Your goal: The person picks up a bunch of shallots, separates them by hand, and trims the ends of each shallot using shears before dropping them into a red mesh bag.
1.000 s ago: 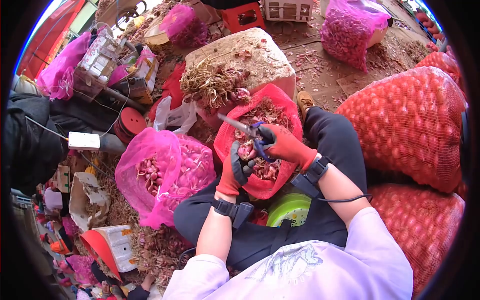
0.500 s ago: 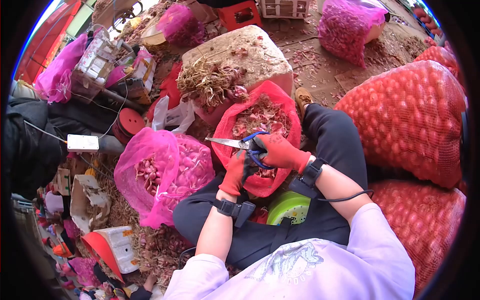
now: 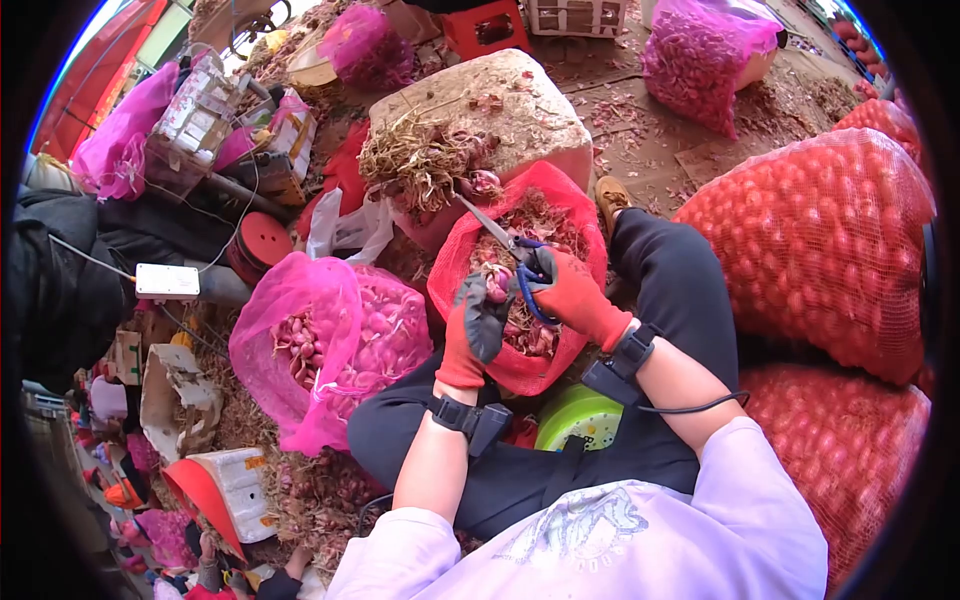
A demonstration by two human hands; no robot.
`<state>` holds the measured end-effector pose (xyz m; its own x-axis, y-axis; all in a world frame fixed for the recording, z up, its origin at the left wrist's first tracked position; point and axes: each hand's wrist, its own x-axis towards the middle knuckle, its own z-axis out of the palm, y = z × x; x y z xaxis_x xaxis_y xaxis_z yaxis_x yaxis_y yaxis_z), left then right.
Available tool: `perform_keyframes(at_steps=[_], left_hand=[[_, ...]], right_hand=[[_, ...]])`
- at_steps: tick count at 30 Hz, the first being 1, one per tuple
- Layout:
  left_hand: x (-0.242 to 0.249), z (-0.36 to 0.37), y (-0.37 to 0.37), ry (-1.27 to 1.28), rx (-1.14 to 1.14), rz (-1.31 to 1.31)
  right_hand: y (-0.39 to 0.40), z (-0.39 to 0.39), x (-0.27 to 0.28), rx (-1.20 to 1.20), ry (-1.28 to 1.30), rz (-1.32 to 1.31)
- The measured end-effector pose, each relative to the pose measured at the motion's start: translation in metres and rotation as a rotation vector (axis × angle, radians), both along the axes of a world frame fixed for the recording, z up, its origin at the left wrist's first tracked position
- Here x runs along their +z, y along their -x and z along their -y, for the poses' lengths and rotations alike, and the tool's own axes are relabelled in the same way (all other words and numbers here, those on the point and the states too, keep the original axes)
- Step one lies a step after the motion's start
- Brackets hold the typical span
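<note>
In a grey-and-red glove, my left hand (image 3: 472, 325) is closed on a purple-red shallot (image 3: 497, 283). My right hand, also gloved (image 3: 575, 298), grips the blue handles of a pair of scissors (image 3: 514, 247), whose blades point up and left, apart from the shallot. Both hands are over an open red mesh bag (image 3: 448, 262) holding dry stalks and skins. Beside my left knee stands a pink mesh bag (image 3: 385, 320) of trimmed shallots. Dry-stalked shallots (image 3: 420, 165) lie on a pale block (image 3: 530, 105) just beyond the red bag.
Large full red mesh sacks (image 3: 815, 240) rise at my right. A green plastic stool or tub (image 3: 578, 415) sits between my legs. At the left are a white box with a cable (image 3: 167, 282) and a red reel (image 3: 264, 241). Other people's arms (image 3: 285, 578) show at lower left.
The scissors have swung from pointing left to pointing up and left. My left hand has turned, and the shallot in its fingers now shows. My right hand has shifted slightly right.
</note>
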<state>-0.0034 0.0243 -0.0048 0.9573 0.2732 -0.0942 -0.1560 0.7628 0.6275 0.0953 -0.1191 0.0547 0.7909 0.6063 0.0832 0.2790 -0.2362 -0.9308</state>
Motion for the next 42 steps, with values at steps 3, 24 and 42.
perform_keyframes(at_steps=[3, 24, 42], left_hand=[[-0.006, 0.008, 0.000, -0.329, 0.032, -0.071], [0.025, 0.009, 0.002, -0.377, 0.044, -0.351], [0.011, -0.004, 0.009, -1.544, -0.045, 0.074]], right_hand=[[0.007, -0.010, -0.009, 0.060, -0.016, -0.133], [-0.010, -0.004, -0.009, 0.295, -0.332, -0.683], [0.000, -0.001, 0.007, 0.398, 0.078, 0.053]])
